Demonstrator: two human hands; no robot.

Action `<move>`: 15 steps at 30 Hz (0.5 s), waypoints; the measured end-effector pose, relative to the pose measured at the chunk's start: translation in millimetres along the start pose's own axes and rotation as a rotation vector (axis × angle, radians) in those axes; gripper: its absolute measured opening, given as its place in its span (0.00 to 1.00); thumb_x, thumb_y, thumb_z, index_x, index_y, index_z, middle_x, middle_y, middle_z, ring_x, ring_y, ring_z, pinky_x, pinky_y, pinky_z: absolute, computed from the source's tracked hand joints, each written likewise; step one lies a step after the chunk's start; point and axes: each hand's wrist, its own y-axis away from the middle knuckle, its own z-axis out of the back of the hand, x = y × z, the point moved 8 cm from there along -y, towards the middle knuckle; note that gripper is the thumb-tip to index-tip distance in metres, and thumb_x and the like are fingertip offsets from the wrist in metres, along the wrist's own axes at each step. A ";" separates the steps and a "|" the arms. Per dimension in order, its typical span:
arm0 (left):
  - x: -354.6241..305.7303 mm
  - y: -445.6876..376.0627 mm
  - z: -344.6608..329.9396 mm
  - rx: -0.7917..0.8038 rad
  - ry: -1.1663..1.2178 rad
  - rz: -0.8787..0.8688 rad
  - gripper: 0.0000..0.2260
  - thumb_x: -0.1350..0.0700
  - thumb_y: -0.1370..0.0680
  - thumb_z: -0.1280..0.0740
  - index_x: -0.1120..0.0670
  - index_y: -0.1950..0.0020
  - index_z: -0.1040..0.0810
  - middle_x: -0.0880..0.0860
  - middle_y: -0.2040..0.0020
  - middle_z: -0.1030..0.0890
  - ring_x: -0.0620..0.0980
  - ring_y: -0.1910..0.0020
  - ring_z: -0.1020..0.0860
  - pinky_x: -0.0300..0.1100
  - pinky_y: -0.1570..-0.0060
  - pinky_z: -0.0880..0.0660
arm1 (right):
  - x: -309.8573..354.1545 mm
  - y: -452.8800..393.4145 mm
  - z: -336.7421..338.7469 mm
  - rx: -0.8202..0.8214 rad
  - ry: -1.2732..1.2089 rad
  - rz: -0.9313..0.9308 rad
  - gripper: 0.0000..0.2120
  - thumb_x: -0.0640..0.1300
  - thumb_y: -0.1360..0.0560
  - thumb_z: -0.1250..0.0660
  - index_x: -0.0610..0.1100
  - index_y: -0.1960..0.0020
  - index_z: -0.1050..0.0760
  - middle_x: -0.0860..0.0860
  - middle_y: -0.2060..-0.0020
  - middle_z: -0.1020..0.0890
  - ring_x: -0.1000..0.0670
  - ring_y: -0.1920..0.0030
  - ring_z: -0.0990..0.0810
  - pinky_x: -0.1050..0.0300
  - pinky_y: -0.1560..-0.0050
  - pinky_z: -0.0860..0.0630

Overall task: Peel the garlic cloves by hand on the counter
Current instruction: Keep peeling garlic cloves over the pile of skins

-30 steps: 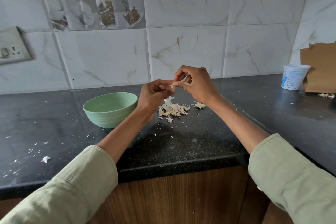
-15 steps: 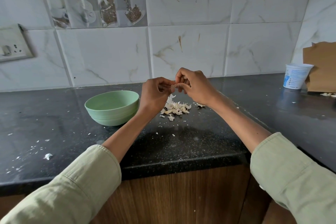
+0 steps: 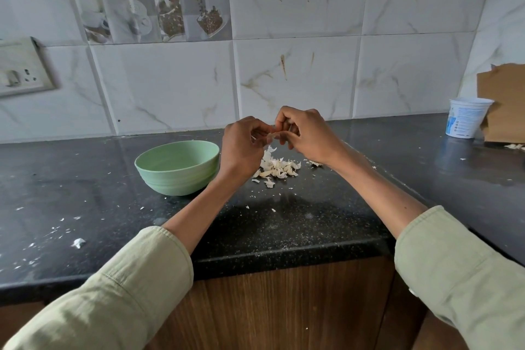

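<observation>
Near edge: both sleeves reach fwd over the black counter (image 3: 284,224), which carries scattered skin flecks.

Mid-counter: pile of garlic skins and cloves (image 3: 277,168) lies on the surface, just right of the green bowl (image 3: 177,167) and directly below the hands. Peeled vs unpeeled pieces in the pile can't be told apart at this res.

Above the pile: left hand (image 3: 244,148) has fingers curled, pinching a garlic clove (image 3: 271,136) at its tip. Right hand (image 3: 305,133) is also curled, thumb and fingertips pinching the same clove or its loose skin from the other side. Both hands meet at the clove, held clear of the counter.

Step in hand (judgement): skin removal on one clove, mid-strip. Next move likely req's the right hand to pull skin away while the left holds the clove steady, then drop skin on the pile and place the clove, probably in the bowl. Bowl contents not visible.

Far: white tub (image 3: 466,118) and cardboard (image 3: 502,102) at right by the tiled wall, well apart from the work.
</observation>
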 end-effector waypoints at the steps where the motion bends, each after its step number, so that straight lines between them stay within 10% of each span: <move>1: -1.1 -0.1 0.5 -0.004 -0.005 -0.008 0.07 0.63 0.23 0.24 0.51 0.50 0.12 0.44 0.56 0.15 0.41 0.57 0.18 0.33 0.58 0.23 | 0.0 0.1 1.0 -0.008 -0.016 -0.005 0.07 0.35 0.21 0.25 0.43 0.50 0.22 0.53 0.64 0.15 0.53 0.68 0.17 0.54 0.67 0.18; 15: -6.6 1.6 1.7 -0.035 -0.029 -0.016 0.06 0.62 0.23 0.23 0.52 0.50 0.12 0.44 0.56 0.15 0.40 0.58 0.18 0.41 0.56 0.19 | 3.5 0.6 2.5 -0.065 -0.002 -0.010 0.08 0.30 0.22 0.28 0.42 0.52 0.20 0.54 0.66 0.16 0.55 0.68 0.17 0.63 0.64 0.23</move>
